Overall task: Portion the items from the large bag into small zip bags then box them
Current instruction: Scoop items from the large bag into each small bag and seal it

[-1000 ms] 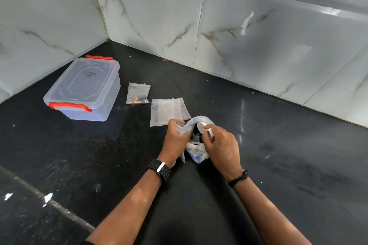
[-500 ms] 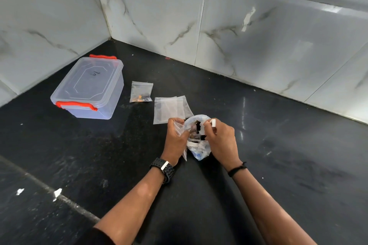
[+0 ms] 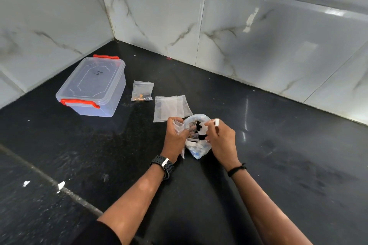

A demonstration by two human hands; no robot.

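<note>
At left centre I see the lidded box (image 3: 93, 87), a dark scrawl on its lid that I can't read. Right of it lies a filled zip bag (image 3: 142, 91), then empty ones (image 3: 169, 108). At centre my left hand (image 3: 175, 139) grips a small bag (image 3: 179, 128) beside the large bag (image 3: 197, 141), its contents jumbled; my right hand (image 3: 221, 141) pinches a white piece (image 3: 216, 122).

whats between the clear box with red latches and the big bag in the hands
In the head view, a small zip bag with bits inside lies nearest the box, then the empty zip bags lie just behind the large bag.
</note>
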